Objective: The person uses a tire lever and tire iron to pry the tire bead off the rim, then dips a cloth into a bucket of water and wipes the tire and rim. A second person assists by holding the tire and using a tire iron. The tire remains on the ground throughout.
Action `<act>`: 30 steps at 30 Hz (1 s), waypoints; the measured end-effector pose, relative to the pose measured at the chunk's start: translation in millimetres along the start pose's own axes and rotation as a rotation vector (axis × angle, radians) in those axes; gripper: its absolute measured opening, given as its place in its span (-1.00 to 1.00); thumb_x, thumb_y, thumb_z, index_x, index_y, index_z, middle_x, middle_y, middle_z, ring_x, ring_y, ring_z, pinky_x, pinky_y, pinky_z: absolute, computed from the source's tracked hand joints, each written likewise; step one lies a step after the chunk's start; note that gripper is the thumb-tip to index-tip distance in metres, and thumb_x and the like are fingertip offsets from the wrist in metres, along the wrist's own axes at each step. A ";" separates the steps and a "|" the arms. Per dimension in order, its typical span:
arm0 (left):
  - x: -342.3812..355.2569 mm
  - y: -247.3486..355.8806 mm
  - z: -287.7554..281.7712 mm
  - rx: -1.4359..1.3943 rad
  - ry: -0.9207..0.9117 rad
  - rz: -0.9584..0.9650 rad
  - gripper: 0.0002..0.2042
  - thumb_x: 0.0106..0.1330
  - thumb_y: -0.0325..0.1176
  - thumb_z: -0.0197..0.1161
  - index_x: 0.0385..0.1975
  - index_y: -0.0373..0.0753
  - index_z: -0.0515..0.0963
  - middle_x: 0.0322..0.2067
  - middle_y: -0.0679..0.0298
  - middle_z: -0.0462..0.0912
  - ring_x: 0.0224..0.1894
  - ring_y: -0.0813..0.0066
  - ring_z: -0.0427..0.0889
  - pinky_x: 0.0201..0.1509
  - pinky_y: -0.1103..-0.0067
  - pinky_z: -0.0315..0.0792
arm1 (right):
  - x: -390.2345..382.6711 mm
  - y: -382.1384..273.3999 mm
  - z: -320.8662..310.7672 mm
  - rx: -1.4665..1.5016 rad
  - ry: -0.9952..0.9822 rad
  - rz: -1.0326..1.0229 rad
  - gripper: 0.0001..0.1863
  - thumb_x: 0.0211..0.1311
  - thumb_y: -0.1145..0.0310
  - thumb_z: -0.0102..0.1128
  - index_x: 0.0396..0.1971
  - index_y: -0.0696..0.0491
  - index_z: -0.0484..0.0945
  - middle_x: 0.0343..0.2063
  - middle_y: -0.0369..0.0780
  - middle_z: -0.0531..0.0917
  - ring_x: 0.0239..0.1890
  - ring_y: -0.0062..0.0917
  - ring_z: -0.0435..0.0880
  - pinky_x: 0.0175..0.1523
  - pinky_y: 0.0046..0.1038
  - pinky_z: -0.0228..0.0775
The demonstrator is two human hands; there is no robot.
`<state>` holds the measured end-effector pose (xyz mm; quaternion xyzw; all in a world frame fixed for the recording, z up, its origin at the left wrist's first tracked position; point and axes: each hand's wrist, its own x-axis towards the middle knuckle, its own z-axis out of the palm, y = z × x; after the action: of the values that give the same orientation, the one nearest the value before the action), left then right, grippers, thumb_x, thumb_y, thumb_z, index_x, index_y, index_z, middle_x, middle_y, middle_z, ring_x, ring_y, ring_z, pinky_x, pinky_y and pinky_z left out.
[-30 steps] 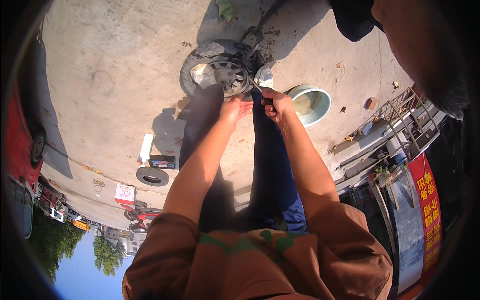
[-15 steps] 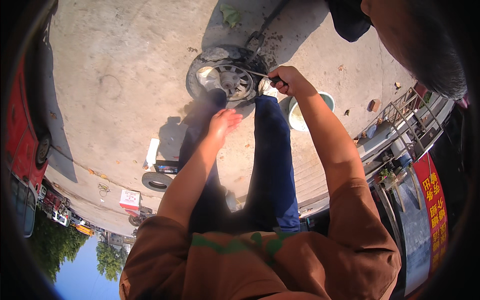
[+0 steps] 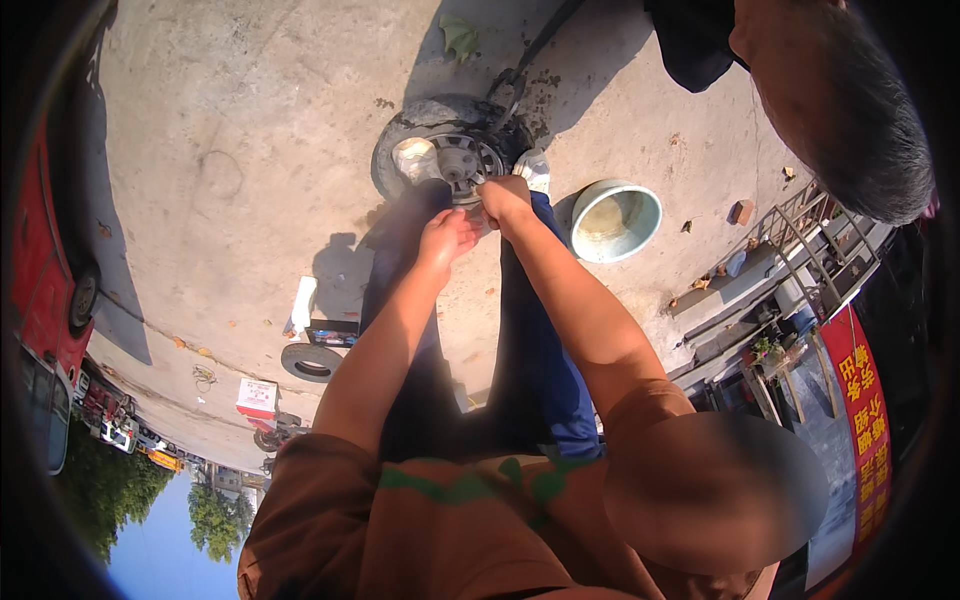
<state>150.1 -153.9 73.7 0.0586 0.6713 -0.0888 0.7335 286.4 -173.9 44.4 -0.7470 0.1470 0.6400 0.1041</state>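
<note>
A black tire on a spoked metal rim (image 3: pixel 406 125) lies flat on the concrete, and my white shoes (image 3: pixel 415 158) rest on and beside it. My right hand (image 3: pixel 504 200) is closed near the rim's lower edge, round the dark-handled metal tool, which is mostly hidden by the hand now. My left hand (image 3: pixel 452 235) is open, fingers extended, just below and left of my right hand, between my legs. A long dark bar or strap (image 3: pixel 543 30) runs from the wheel toward the top of the view.
A pale basin (image 3: pixel 637 226) is at the right, near a brick (image 3: pixel 741 212) and metal railing (image 3: pixel 815 215). A person (image 3: pixel 830 120) leans in at upper right. A loose tire (image 3: pixel 311 362), white container (image 3: pixel 300 305) and box (image 3: pixel 257 398) lie lower left; a red vehicle (image 3: pixel 45 250) stands far left.
My right hand swung up and right with the tool half a second ago and is now back down and left at the rim. My left hand shifted slightly.
</note>
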 end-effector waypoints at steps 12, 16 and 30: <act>-26.7 -10.3 -13.1 0.000 -0.050 -0.005 -0.79 0.39 -0.23 0.11 -0.19 -0.24 0.50 -0.28 0.18 0.65 -0.26 0.46 0.63 -0.07 0.52 0.53 | 18.9 -31.8 -71.8 0.244 -0.185 0.218 -0.81 0.20 0.39 0.12 -0.57 0.09 0.41 -0.72 -0.27 0.42 -0.81 -0.65 0.29 -0.78 -0.59 0.01; -35.6 -4.9 -12.9 -0.001 -0.072 0.009 -0.79 0.39 -0.23 0.11 -0.19 -0.25 0.49 -0.29 0.18 0.66 -0.27 0.47 0.63 -0.08 0.53 0.53 | 26.2 -51.4 -66.8 0.225 -0.183 0.309 -0.80 0.22 0.39 0.09 -0.59 0.09 0.40 -0.73 -0.28 0.41 -0.81 -0.64 0.29 -0.78 -0.59 0.02; -48.5 2.8 -32.6 -0.021 -0.044 0.019 -0.80 0.37 -0.25 0.13 -0.19 -0.24 0.52 -0.29 0.20 0.66 -0.27 0.48 0.64 -0.09 0.56 0.53 | 1.9 -1.7 -12.8 0.031 -0.076 0.081 -0.89 0.16 0.44 0.14 -0.30 0.04 0.52 -0.67 -0.26 0.45 -0.82 -0.61 0.31 -0.78 -0.51 0.00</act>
<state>114.8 -142.0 118.9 0.0553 0.6554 -0.0757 0.7495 299.2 -176.9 44.5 -0.7140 0.1827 0.6692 0.0952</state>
